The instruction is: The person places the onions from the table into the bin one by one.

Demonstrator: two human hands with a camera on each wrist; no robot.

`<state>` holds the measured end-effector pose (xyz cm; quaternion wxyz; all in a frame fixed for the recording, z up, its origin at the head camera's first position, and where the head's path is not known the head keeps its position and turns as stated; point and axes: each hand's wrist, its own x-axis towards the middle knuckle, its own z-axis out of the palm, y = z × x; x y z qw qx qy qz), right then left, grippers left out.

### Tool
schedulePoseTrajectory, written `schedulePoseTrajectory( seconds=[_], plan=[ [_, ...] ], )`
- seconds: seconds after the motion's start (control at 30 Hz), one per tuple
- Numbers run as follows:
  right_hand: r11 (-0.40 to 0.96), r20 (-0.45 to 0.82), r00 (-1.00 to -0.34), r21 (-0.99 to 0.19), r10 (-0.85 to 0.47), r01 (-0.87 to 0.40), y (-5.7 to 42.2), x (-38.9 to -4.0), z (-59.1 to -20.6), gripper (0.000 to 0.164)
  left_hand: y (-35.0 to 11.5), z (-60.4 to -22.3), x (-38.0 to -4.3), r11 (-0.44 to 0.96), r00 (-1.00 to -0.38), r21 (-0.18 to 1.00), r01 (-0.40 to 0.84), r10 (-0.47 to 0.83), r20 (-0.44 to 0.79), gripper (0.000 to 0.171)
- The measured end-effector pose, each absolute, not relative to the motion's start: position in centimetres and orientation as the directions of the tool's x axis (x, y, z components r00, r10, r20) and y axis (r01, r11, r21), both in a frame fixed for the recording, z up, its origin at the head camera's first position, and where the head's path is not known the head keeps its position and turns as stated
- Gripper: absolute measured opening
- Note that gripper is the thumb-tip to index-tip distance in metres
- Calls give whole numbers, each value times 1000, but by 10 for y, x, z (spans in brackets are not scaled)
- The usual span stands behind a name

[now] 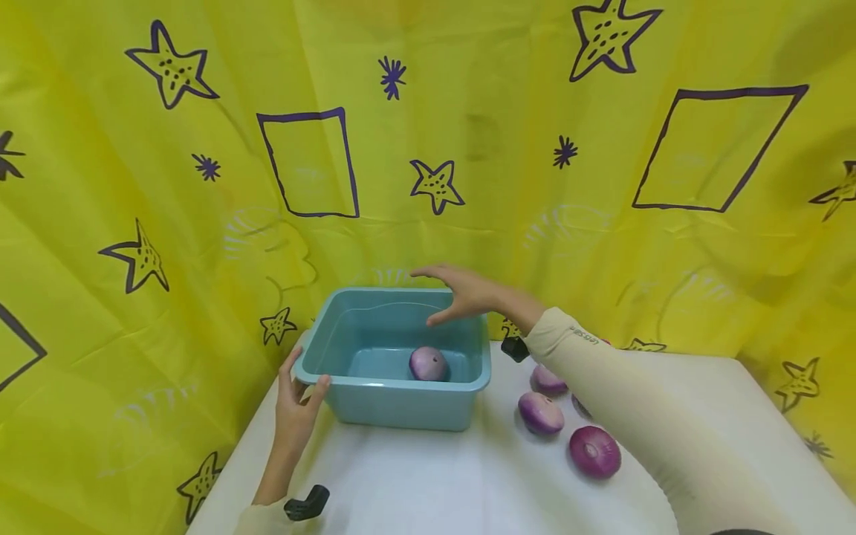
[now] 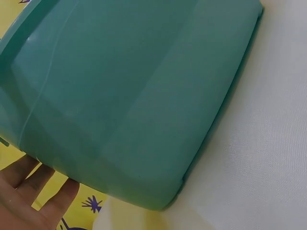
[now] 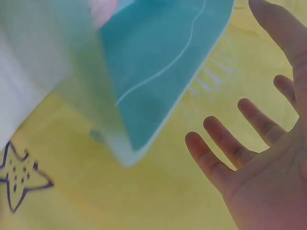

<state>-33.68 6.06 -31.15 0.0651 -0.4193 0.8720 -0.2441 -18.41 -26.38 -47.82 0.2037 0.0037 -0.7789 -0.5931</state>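
A teal plastic basin (image 1: 401, 407) stands on the white table, with one purple onion (image 1: 426, 363) lying on its floor. At its front left corner my left hand (image 1: 294, 412) grips the rim, thumb on the front edge and fingers around the left side. In the left wrist view, fingers (image 2: 58, 199) bend against the basin's side (image 2: 120, 96). My right hand (image 1: 468, 291) hovers over the basin's back right part, fingers spread and holding nothing. The right wrist view shows that bare palm (image 3: 268, 191) beside the basin's inner wall (image 3: 158, 72).
Right of the basin, a purple onion (image 1: 540, 413), a darker red onion (image 1: 594, 452) and another onion (image 1: 547, 379) lie on the table (image 1: 414, 483). My right sleeve (image 1: 622, 401) partly covers more onions. A yellow curtain (image 1: 501, 245) with drawn stars hangs close behind the basin.
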Motion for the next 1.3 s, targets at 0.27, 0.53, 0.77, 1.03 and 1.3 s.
schedulePoseTrajectory(
  seconds=[0.27, 0.53, 0.77, 1.03, 1.3],
  plan=[
    [533, 129, -655, -476, -745, -700, 107, -331, -308, 89, -262, -475, -183, 291, -910, 921, 260, -245, 335, 72],
    [530, 195, -673, -478, -714, -700, 170, -317, -320, 84, -260, -478, -182, 295, -910, 924, 244, -260, 323, 71],
    [594, 186, -748, -501, -637, -630, 229, -301, -335, 84, -261, -479, -184, 308, -898, 913, 266, -265, 351, 68],
    [675, 177, -831, -507, -528, -536, 287, -277, -348, 82, -262, -480, -184, 304, -903, 919, 251, -269, 336, 68],
    [700, 181, -851, -500, -492, -511, 322, -265, -366, 83, -262, -483, -186, 312, -893, 910, 273, -269, 360, 67]
  ],
)
